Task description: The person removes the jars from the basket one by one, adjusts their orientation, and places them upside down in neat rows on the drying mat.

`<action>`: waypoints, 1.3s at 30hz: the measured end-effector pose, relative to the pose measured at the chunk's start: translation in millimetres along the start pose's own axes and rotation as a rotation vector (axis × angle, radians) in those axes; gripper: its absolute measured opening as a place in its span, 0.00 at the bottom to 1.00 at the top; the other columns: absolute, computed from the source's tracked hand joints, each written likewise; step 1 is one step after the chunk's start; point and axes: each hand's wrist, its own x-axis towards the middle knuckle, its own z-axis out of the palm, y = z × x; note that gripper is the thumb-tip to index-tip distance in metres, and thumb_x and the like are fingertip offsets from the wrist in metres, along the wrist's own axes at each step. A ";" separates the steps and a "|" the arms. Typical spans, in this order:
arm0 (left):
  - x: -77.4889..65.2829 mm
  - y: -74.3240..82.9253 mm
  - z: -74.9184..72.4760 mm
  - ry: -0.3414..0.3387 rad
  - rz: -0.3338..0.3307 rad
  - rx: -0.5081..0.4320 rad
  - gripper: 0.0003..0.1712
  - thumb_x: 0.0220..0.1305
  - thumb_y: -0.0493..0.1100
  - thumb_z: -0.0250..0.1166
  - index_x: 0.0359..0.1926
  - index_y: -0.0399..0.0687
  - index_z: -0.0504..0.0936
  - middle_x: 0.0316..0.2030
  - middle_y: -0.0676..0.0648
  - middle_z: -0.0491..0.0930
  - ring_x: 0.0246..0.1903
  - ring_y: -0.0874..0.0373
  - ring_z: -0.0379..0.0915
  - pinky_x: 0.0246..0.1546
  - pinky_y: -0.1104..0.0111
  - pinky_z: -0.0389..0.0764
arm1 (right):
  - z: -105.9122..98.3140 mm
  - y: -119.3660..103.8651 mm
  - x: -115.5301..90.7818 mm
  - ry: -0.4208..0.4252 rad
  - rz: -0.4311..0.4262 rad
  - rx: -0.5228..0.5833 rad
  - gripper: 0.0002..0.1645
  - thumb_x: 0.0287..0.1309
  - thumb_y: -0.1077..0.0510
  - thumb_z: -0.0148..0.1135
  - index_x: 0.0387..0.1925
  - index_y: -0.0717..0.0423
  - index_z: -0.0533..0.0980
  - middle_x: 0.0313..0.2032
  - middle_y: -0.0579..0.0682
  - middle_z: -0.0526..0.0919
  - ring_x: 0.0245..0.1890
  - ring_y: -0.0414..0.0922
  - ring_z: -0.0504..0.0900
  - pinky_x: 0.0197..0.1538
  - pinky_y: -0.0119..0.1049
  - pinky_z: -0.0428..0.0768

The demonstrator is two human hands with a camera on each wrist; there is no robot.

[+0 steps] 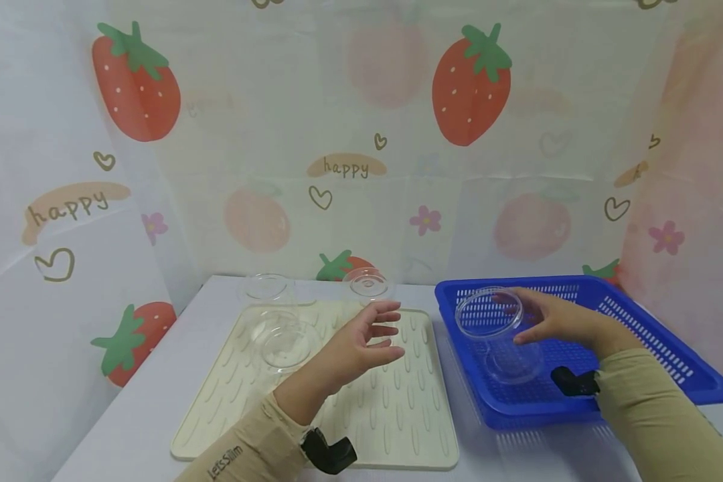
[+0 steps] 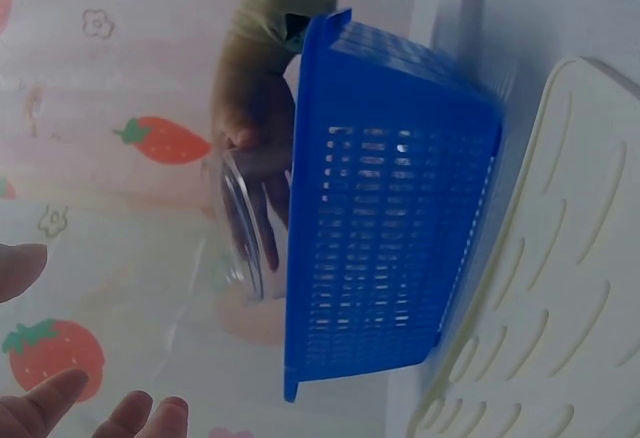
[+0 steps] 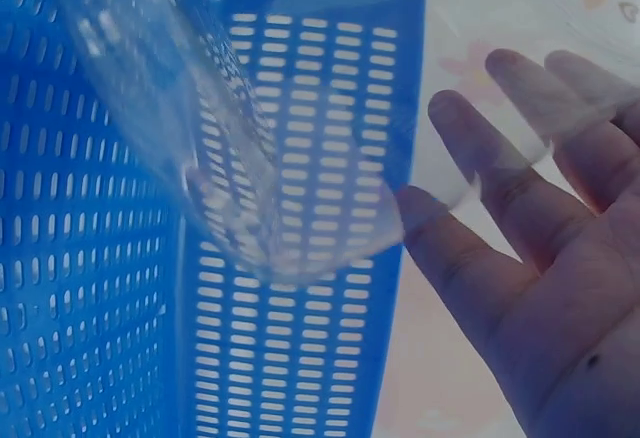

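Note:
In the head view my right hand (image 1: 557,321) grips a clear plastic jar (image 1: 488,328) at its upper side, the thumb in front and the fingers behind. The jar tilts leftward, its lower part inside the blue basket (image 1: 488,412) and its rim above the basket's edge. In the right wrist view, fingertips (image 3: 415,203) meet the jar's blurred wall. My left hand (image 1: 352,345) hovers over the cream mat (image 1: 391,435) with relaxed, spread fingers and holds nothing. Close to it, another clear jar (image 1: 284,348) stands on the mat.
Two more clear jars, one at the back left (image 1: 268,288) and one at the back middle (image 1: 367,284), stand around the mat's far edge. A strawberry-print curtain (image 1: 385,221) encloses the white table (image 1: 126,428) behind and at the sides.

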 end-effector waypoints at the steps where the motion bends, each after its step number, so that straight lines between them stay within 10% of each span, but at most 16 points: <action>1: 0.2 -0.5 0.0 -0.001 0.000 0.001 0.34 0.57 0.39 0.63 0.64 0.52 0.60 0.60 0.45 0.64 0.58 0.48 0.63 0.56 0.59 0.69 | -0.2 -0.4 0.4 0.002 -0.006 -0.007 0.46 0.51 0.59 0.65 0.67 0.59 0.51 0.65 0.65 0.57 0.64 0.66 0.53 0.57 0.60 0.63; 28: -3.4 2.2 -5.7 0.022 0.000 0.024 0.35 0.57 0.41 0.64 0.64 0.54 0.60 0.61 0.46 0.63 0.60 0.48 0.62 0.55 0.56 0.70 | -12.9 -28.6 -6.3 0.121 -0.057 -0.153 0.46 0.48 0.57 0.68 0.66 0.57 0.55 0.61 0.59 0.65 0.62 0.60 0.62 0.57 0.59 0.64; 35: -3.8 5.0 -8.0 0.027 0.004 0.013 0.35 0.57 0.40 0.64 0.64 0.54 0.60 0.62 0.46 0.62 0.60 0.48 0.61 0.57 0.57 0.68 | -20.7 -42.8 -4.7 0.104 -0.131 -0.155 0.46 0.48 0.59 0.67 0.66 0.54 0.55 0.61 0.57 0.65 0.62 0.57 0.63 0.54 0.19 0.63; 39: -4.8 6.7 -9.5 0.033 0.007 0.006 0.36 0.57 0.40 0.64 0.64 0.54 0.60 0.62 0.46 0.62 0.60 0.47 0.61 0.57 0.56 0.68 | -22.4 -52.2 -2.7 0.115 -0.142 -0.198 0.47 0.46 0.58 0.69 0.66 0.54 0.55 0.61 0.54 0.66 0.61 0.57 0.64 0.54 0.19 0.64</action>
